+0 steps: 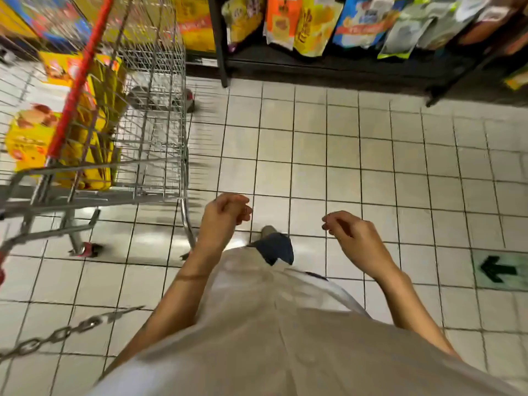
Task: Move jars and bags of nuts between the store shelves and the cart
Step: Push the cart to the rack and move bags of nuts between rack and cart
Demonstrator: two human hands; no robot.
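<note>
A wire shopping cart (pixel 160 155) with a red handle (pixel 81 78) stands at the left, holding several yellow bags (pixel 94 121). Bags of nuts and snacks (pixel 311 24) in yellow, orange, blue and green lean on the low dark shelf (pixel 314 67) at the top. My left hand (pixel 225 215) hangs over the floor just right of the cart's near corner, fingers loosely curled, holding nothing. My right hand (pixel 348 232) hovers further right, also loosely curled and empty. Both hands are apart from the cart and the shelf.
White tiled floor (pixel 371 167) spreads between me and the shelf. A green arrow sticker (pixel 498 270) marks the floor at the right. A metal chain (pixel 63 334) hangs at the lower left. My foot (pixel 270 231) shows below my hands. The view is blurred by motion.
</note>
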